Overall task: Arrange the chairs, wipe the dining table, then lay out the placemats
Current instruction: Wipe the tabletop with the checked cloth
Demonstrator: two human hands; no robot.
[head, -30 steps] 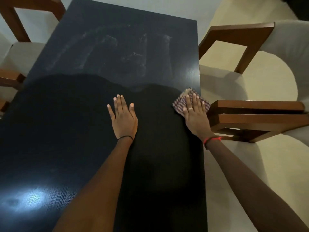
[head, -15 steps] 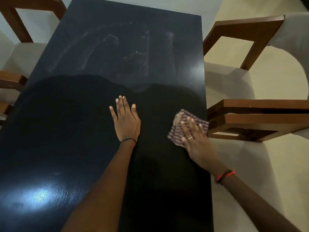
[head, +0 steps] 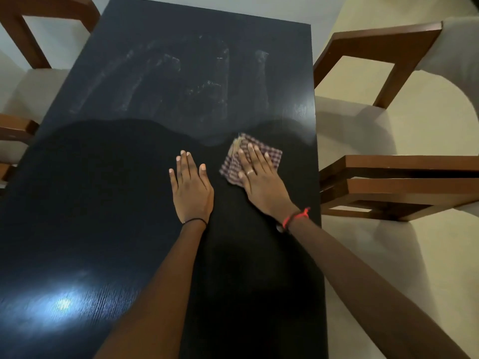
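A long black dining table fills the view, with pale wipe streaks on its far half. My right hand lies flat with straight fingers on a folded checked cloth, pressing it onto the tabletop near the right edge. My left hand rests flat on the bare table just left of the cloth, fingers straight and holding nothing. No placemats are in view.
Two wooden chairs with pale cushions stand along the right side, one far and one near. More wooden chairs stand along the left edge. A pale floor shows to the right.
My right hand slid the cloth back toward me along the right edge, then forward and left to beside my left hand. The left hand stayed put.
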